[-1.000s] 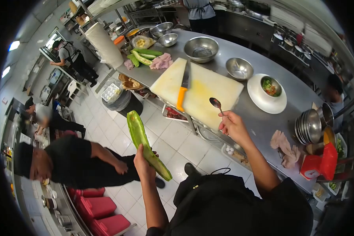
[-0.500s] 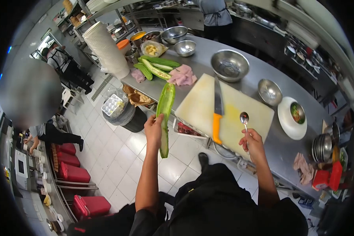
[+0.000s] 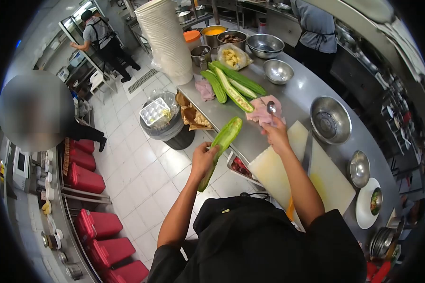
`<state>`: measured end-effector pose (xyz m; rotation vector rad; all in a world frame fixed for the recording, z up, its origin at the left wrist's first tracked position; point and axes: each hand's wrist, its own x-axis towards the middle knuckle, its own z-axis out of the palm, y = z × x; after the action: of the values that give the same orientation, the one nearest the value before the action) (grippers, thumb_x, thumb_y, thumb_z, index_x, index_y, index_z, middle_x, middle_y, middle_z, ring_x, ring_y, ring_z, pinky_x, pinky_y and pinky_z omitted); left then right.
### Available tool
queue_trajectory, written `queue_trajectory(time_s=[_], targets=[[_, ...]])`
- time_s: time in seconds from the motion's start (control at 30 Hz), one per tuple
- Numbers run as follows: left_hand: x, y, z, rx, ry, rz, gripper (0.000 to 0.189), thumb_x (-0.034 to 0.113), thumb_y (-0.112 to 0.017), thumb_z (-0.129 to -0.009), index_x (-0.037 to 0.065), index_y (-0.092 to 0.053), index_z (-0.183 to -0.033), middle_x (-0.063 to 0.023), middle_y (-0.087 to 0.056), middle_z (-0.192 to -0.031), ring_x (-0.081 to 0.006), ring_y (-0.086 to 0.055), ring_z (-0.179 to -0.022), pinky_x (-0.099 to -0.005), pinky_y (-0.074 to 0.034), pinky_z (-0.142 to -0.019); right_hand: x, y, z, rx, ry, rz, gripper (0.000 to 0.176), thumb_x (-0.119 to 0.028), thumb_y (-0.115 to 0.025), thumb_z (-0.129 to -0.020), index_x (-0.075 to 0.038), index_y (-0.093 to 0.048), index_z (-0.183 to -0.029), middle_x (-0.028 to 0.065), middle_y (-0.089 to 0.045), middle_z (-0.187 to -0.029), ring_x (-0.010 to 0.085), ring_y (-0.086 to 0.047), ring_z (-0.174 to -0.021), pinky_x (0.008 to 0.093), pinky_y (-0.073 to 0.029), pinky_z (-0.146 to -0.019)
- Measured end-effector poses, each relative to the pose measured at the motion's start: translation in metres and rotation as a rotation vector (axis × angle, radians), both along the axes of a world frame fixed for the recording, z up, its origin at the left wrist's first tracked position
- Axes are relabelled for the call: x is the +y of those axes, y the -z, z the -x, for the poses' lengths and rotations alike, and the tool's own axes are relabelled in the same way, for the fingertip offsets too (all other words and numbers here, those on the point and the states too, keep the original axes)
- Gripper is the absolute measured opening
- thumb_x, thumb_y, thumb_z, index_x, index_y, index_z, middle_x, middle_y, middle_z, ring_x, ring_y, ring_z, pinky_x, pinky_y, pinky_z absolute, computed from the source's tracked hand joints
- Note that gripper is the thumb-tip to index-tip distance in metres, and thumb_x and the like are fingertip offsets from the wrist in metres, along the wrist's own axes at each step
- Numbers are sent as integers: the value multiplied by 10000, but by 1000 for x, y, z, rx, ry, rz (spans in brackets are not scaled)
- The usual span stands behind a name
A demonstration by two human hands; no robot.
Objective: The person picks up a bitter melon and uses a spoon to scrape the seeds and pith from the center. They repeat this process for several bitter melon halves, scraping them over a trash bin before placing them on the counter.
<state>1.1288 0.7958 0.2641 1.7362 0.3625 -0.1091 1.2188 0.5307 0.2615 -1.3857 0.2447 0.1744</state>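
My left hand [image 3: 204,158] grips a long halved green gourd [image 3: 222,146], tilted up toward the steel counter [image 3: 297,94]. My right hand [image 3: 276,134] holds a metal spoon [image 3: 271,108], bowl upward, over the counter edge beside a pale cloth [image 3: 264,112]. More halved green gourds [image 3: 231,87] lie on the counter beyond. A white cutting board [image 3: 326,179] with a knife [image 3: 308,153] on it lies to the right of my right arm.
Steel bowls [image 3: 329,120] stand along the counter, a tall stack of white tubs [image 3: 165,40] at its far end. A lined bin [image 3: 167,125] sits on the tiled floor below. Red crates [image 3: 97,226] line the left. Other people work at the back.
My view swung left along the counter. My left hand brought the gourd closer to the counter edge, and my right hand moved the spoon from over the board to the pale cloth.
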Motion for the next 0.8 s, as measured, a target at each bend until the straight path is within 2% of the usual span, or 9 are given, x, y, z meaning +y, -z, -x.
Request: queue_trajectory(time_s=[0.1, 0.13, 0.33, 0.4, 0.47, 0.53, 0.57, 0.73, 0.8], targets=[[14, 23, -31, -17, 75, -31, 319, 223, -662, -855, -39, -657, -1037, -108, -643, -700, -146, -581, -564, -300, -455, -513, 27, 14, -42, 71, 18, 24, 562, -115, -686, -838, -82, -449, -1346, 65, -617, -723, 45, -400, -405, 211, -237, -347], [19, 30, -41, -17, 111, -42, 321, 223, -664, -854, -42, -660, -1035, -115, -649, -708, -147, -585, -567, -302, -459, -518, 33, 29, -53, 21, 107, 160, 585, -71, -679, -800, -47, -467, -1345, 76, -652, -747, 78, -497, -448, 235, -337, -376], [47, 58, -109, -74, 402, -217, 382, 319, -645, -850, -20, -683, -1023, -208, -668, -767, -301, -664, -716, -377, -497, -696, -6, 76, -110, -109, 421, 798, 428, -93, -661, -716, -29, -650, -1138, 125, -686, -778, 185, -660, -627, 311, -529, -612], [45, 56, -131, -55, 507, -203, 384, 329, -645, -846, -13, -688, -1016, -215, -662, -753, -311, -664, -718, -383, -495, -693, -17, 68, -121, -39, 518, 676, 415, -155, -652, -736, -6, -643, -1124, 162, -699, -832, 268, -684, -698, 353, -536, -696], [36, 54, -150, -74, 593, -186, 372, 336, -642, -841, -5, -696, -980, -219, -652, -723, -339, -657, -708, -394, -490, -684, -22, 51, -119, -62, 558, 910, 399, -181, -640, -754, 4, -645, -1108, 179, -697, -859, 321, -681, -769, 390, -529, -756], [24, 55, -165, -131, 652, -218, 343, 287, -638, -850, -31, -690, -965, -170, -631, -666, -251, -612, -625, -369, -466, -615, -14, 28, -104, -117, 618, 1120, 304, -161, -587, -794, 9, -660, -1036, 215, -684, -932, 372, -658, -893, 454, -510, -813], [18, 56, -170, -160, 678, -229, 329, 263, -636, -854, -44, -688, -957, -145, -621, -638, -207, -589, -584, -356, -454, -581, -10, 15, -90, -54, 553, 1213, 285, -150, -574, -797, 12, -658, -1015, 219, -679, -945, 377, -652, -907, 462, -506, -822], [-1, 57, -172, -267, 724, -334, 342, 289, -645, -815, -34, -689, -920, -240, -638, -708, -388, -632, -695, -437, -485, -666, 20, -5, -22, 203, 139, 1583, 208, -102, -528, -796, 23, -650, -909, 225, -659, -999, 412, -630, -940, 486, -494, -849], [-4, 59, -169, -292, 731, -354, 355, 298, -649, -801, -37, -685, -911, -252, -644, -730, -414, -636, -735, -454, -492, -695, 30, -4, -14, 184, 150, 1530, 199, -97, -536, -790, 28, -648, -897, 229, -657, -981, 422, -630, -925, 489, -497, -846]])
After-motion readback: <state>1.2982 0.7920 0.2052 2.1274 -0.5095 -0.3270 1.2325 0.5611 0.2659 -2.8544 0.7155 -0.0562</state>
